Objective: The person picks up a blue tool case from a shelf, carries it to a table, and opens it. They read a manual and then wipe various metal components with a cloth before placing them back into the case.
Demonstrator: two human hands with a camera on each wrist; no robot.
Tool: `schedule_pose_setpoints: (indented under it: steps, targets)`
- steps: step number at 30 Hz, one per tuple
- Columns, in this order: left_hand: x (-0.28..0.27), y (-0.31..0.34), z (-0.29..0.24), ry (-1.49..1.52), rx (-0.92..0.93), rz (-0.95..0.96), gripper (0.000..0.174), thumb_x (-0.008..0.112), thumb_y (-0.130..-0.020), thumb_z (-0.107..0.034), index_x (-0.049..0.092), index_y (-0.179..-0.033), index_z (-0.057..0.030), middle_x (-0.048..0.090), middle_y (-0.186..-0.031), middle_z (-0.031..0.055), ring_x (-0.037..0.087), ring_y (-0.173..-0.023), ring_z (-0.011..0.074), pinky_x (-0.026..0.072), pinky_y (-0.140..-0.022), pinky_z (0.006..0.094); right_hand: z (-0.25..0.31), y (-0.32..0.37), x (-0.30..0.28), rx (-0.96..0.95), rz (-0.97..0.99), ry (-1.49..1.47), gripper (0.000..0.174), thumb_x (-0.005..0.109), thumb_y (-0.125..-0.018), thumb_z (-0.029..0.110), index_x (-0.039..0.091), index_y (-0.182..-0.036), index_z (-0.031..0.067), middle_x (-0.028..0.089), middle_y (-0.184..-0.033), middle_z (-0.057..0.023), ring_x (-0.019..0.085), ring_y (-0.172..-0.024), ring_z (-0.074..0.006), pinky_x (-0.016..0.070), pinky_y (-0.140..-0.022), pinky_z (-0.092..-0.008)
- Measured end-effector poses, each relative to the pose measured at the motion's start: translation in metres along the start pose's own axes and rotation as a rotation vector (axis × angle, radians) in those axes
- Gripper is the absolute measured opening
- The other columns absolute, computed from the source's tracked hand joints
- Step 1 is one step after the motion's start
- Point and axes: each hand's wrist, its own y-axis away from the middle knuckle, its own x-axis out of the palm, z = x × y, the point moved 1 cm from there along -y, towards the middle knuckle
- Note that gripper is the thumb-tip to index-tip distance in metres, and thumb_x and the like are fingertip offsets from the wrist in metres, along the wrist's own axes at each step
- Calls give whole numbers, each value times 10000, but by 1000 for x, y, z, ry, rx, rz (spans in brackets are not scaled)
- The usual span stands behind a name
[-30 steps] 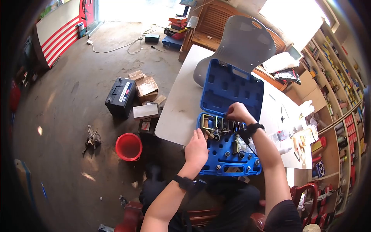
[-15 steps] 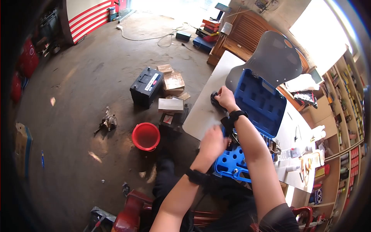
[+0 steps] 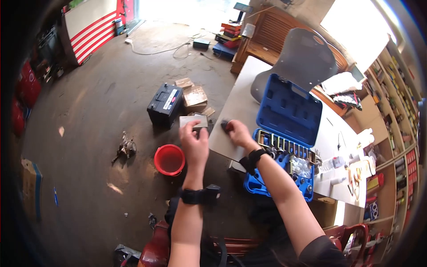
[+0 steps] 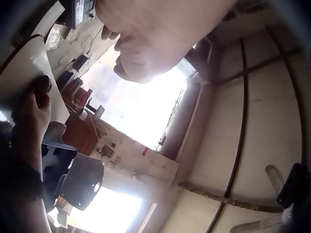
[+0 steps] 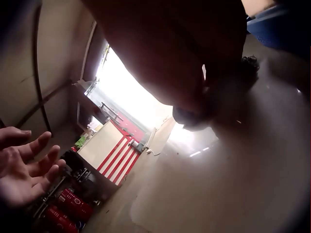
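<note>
Over the left end of the white table (image 3: 240,84), my right hand (image 3: 240,135) pinches a small black part (image 3: 226,125). Its exact kind I cannot tell. The right wrist view shows that hand in dark silhouette, close over the tabletop. My left hand (image 3: 195,144) is raised beside the table edge, fingers loosely spread and holding nothing; its fingers (image 5: 41,167) also appear in the right wrist view. To the right of the right hand, a blue tool case (image 3: 289,111) lies with its lid up. Several metal clamp frames (image 3: 284,144) and a bag of clear pieces (image 3: 300,167) are in it.
A grey chair back (image 3: 302,62) rises behind the case. Bottles (image 3: 329,164) stand at the table's right. On the floor at left are a car battery (image 3: 164,104), cardboard boxes (image 3: 195,97), a red bucket (image 3: 169,160) and a metal part (image 3: 126,146).
My right hand has moved from over the case to the table's left end with the black part. The left hand has left the case and swung left, fingers opening.
</note>
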Motion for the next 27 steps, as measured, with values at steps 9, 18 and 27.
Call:
schedule_pose_setpoints:
  steps: [9, 18, 27]
  targets:
    - [-28, -17, 6, 134, -160, 66, 233, 608, -881, -6, 610, -1114, -11, 459, -1225, 121, 596, -1008, 196, 550, -845, 298, 77, 123, -22, -193, 472, -146, 130, 600, -798, 6, 630, -908, 67, 617, -917, -164, 596, -918, -374, 490, -808, -437]
    - [-44, -29, 8, 129, -229, 91, 217, 616, -892, -48, 620, -1105, -8, 503, -1203, 113, 543, -1102, 201, 483, -925, 331, 41, -65, -66, -146, 137, 88, 189, 587, -726, -1, 698, -872, 46, 695, -864, -180, 656, -848, -372, 528, -757, -420]
    - [-27, -28, -1, 79, -146, 166, 211, 625, -897, -26, 619, -1107, -1, 504, -1179, 97, 564, -1049, 174, 518, -884, 308, -8, -85, 22, 268, -200, 252, 173, 608, -812, 48, 636, -982, 43, 622, -1050, -201, 597, -1028, -376, 493, -895, -446]
